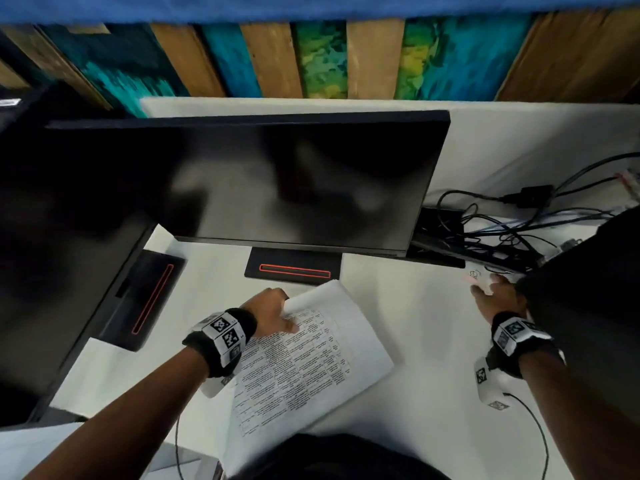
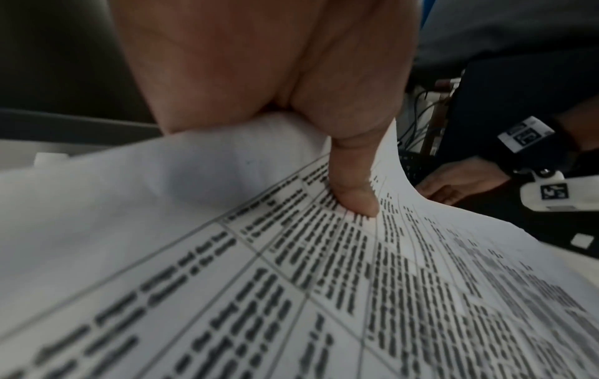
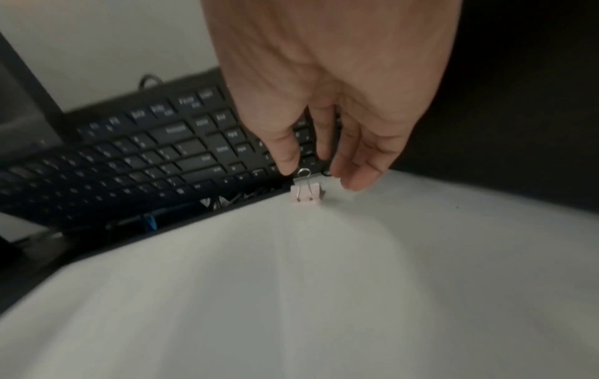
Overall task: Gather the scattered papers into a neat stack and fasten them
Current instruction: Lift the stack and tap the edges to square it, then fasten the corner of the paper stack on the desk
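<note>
Now: left hand pinches the papers at their far edge, thumb on top, fingers beneath; sheets lifted and bowed above the bench near its front middle. Thin, limp, light, likely to fan or slide unless pinched close to one edge. Right hand, fingers loose, holding nothing, hovers just above the clip, which stands by the keyboard toward the right edge. Clip small, springy; best taken by its wire loops.
</note>
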The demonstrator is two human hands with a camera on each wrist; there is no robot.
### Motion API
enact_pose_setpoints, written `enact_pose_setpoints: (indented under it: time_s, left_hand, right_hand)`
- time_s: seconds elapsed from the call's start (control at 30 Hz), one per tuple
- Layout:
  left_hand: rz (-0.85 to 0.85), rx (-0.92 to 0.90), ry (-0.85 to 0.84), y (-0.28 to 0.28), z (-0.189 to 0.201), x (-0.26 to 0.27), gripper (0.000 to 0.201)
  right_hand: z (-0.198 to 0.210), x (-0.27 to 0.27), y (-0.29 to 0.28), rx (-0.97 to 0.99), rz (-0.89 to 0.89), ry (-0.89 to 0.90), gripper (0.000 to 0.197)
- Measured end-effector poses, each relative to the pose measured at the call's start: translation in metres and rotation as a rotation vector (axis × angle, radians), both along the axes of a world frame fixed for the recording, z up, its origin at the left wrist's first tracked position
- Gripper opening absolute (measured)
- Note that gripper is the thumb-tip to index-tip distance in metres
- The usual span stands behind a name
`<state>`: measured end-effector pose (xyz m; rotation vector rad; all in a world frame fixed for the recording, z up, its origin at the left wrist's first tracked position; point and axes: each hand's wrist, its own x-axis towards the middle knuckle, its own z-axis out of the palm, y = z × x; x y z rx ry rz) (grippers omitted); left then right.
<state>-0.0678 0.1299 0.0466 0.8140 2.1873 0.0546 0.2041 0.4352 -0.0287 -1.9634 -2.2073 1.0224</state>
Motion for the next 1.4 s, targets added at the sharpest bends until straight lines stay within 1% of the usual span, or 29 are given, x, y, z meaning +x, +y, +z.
enact_pose_setpoints:
  time_s: [0.03, 0.1, 0.17, 0.23, 0.27, 0.33, 0.37, 0.4, 0.47, 0.57, 0.63, 0.73, 0.77, 0.8, 0.87, 0.97, 1.03, 1.17, 1.2, 1.27, 1.3, 1.4]
  left_hand:
    - [-0.011, -0.032, -0.009, 0.001, -0.005, 0.000, 0.047]
    - [-0.026, -0.087, -0.031, 0.005, -0.015, -0.001, 0.051]
    - [-0.052, -0.138, -0.044, 0.010, -0.025, -0.003, 0.053]
    - [-0.064, -0.175, -0.060, 0.014, -0.036, -0.004, 0.052]
    - [-0.064, -0.184, -0.064, 0.016, -0.041, -0.004, 0.052]
    - [-0.061, -0.206, -0.062, 0.020, -0.053, -0.003, 0.055]
    - [-0.055, -0.218, -0.061, 0.020, -0.058, -0.001, 0.057]
    - [-0.051, -0.225, -0.061, 0.020, -0.063, 0.001, 0.058]
    - [-0.050, -0.225, -0.071, 0.021, -0.071, 0.006, 0.059]
    - [-0.038, -0.215, -0.090, 0.020, -0.079, 0.012, 0.059]
    - [-0.035, -0.210, -0.093, 0.019, -0.081, 0.013, 0.059]
    - [-0.023, -0.193, -0.109, 0.016, -0.086, 0.011, 0.059]
    - [-0.025, -0.183, -0.110, 0.014, -0.086, 0.010, 0.059]
    - [-0.024, -0.174, -0.112, 0.013, -0.087, 0.009, 0.059]
    - [-0.014, -0.160, -0.114, 0.010, -0.088, 0.009, 0.059]
    - [-0.017, -0.146, -0.117, 0.005, -0.091, 0.010, 0.058]
    - [-0.007, -0.134, -0.122, 0.001, -0.095, 0.011, 0.060]
    - [0.009, -0.130, -0.121, -0.005, -0.103, 0.013, 0.062]
    - [0.009, -0.127, -0.119, -0.005, -0.102, 0.013, 0.062]
    - [0.000, -0.117, -0.118, -0.004, -0.097, 0.014, 0.061]
    - [-0.008, -0.109, -0.123, -0.003, -0.094, 0.014, 0.061]
    - [-0.028, -0.098, -0.118, -0.002, -0.083, 0.018, 0.060]
  right_hand:
    - [-0.004, -0.004, 0.002, 0.000, 0.011, -0.014, 0.055]
    - [-0.011, -0.012, 0.005, 0.026, 0.041, -0.024, 0.055]
    - [-0.018, -0.015, 0.007, 0.092, 0.093, -0.061, 0.043]
    - [-0.022, -0.017, 0.004, 0.185, 0.200, -0.124, 0.025]
    - [-0.023, -0.018, 0.001, 0.212, 0.241, -0.128, 0.021]
    - [-0.022, -0.020, -0.008, 0.251, 0.283, -0.104, 0.022]
    - [-0.022, -0.022, -0.014, 0.263, 0.320, -0.094, 0.025]
    - [-0.021, -0.023, -0.021, 0.256, 0.358, -0.081, 0.028]
    - [-0.020, -0.027, -0.037, 0.196, 0.423, 0.007, 0.029]
    - [-0.013, -0.037, -0.070, 0.030, 0.489, 0.201, 0.021]
    - [-0.006, -0.046, -0.094, -0.125, 0.472, 0.276, 0.014]
    - [-0.005, -0.052, -0.115, -0.383, 0.333, 0.306, 0.006]
    - [-0.005, -0.053, -0.118, -0.414, 0.320, 0.314, 0.009]
    - [-0.004, -0.054, -0.120, -0.422, 0.319, 0.317, 0.016]
    - [-0.002, -0.054, -0.122, -0.416, 0.302, 0.320, 0.022]
    - [0.004, -0.053, -0.122, -0.408, 0.281, 0.327, 0.023]
    - [0.004, -0.053, -0.122, -0.435, 0.222, 0.349, 0.024]
    - [0.002, -0.053, -0.123, -0.529, 0.099, 0.422, 0.038]
    - [0.004, -0.054, -0.124, -0.552, 0.080, 0.422, 0.038]
    - [0.005, -0.056, -0.126, -0.591, 0.029, 0.451, 0.032]
    - [0.005, -0.056, -0.125, -0.576, 0.050, 0.443, 0.029]
    - [0.011, -0.059, -0.123, -0.462, 0.249, 0.301, 0.036]
